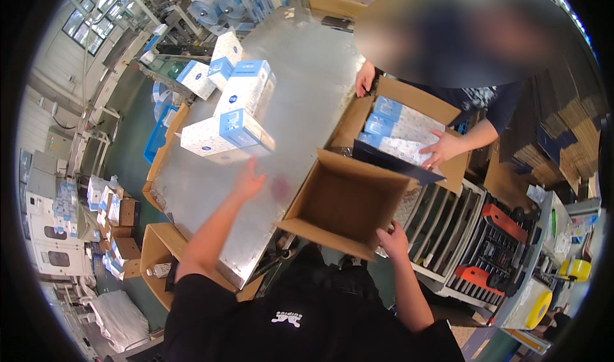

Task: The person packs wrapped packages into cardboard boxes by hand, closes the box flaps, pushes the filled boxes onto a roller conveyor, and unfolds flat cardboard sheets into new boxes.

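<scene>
My left hand (248, 181) is over the metal table with fingers stretched out, just short of a white-and-blue printed carton (224, 135) lying on its side. Behind that carton, more of the same kind (246, 84) are stacked loosely. My right hand (393, 239) grips the near right edge of an open cardboard box (345, 196), its thumb over the rim. Nothing shows inside this box, and its flaps stand outward.
Across from me a co-worker's hand (442, 148) rests on cartons in a second cardboard box (416, 103). A roller conveyor (441, 231) runs at the right. Flattened cardboard (556, 125) is stacked beyond it. Another cardboard box (153, 253) stands left of the metal table (307, 74).
</scene>
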Available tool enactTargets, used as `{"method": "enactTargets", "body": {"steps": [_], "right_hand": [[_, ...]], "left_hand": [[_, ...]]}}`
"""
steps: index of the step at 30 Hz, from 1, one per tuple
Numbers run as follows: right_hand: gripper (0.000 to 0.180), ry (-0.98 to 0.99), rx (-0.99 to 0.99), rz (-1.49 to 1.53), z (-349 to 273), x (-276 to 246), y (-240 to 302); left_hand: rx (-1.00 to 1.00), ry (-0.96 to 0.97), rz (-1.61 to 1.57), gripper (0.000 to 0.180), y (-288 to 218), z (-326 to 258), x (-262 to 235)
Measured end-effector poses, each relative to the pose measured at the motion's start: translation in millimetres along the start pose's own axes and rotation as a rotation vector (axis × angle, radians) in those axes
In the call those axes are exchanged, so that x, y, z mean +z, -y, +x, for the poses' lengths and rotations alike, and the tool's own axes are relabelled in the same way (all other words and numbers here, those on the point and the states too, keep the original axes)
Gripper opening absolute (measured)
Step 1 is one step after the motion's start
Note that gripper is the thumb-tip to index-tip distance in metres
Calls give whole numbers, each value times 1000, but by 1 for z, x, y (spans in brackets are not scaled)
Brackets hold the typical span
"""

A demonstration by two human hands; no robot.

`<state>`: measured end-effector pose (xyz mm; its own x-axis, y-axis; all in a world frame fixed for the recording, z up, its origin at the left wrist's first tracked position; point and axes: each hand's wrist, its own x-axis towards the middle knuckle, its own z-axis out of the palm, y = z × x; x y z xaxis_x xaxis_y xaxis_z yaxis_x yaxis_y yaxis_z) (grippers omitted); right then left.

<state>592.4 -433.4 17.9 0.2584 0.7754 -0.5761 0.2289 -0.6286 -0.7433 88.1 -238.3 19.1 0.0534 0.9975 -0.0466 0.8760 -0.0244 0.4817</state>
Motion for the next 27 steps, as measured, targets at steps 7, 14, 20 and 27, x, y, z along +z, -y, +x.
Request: {"method": "enactTargets", "body": {"steps": [7, 14, 20, 27], "right_hand": [[64, -606, -387, -436, -54, -34, 62], [60, -125, -957, -620, 22, 104, 272], [93, 5, -896, -1172, 108, 249, 354], [65, 128, -476, -997, 126, 198, 392]], "left_hand": [[-105, 80, 553, 121, 24, 139, -132], [331, 401, 25, 112, -35, 220, -78], [-222, 242, 222, 128, 37, 336, -63], [-185, 216, 273, 140, 74, 295, -60]]}}
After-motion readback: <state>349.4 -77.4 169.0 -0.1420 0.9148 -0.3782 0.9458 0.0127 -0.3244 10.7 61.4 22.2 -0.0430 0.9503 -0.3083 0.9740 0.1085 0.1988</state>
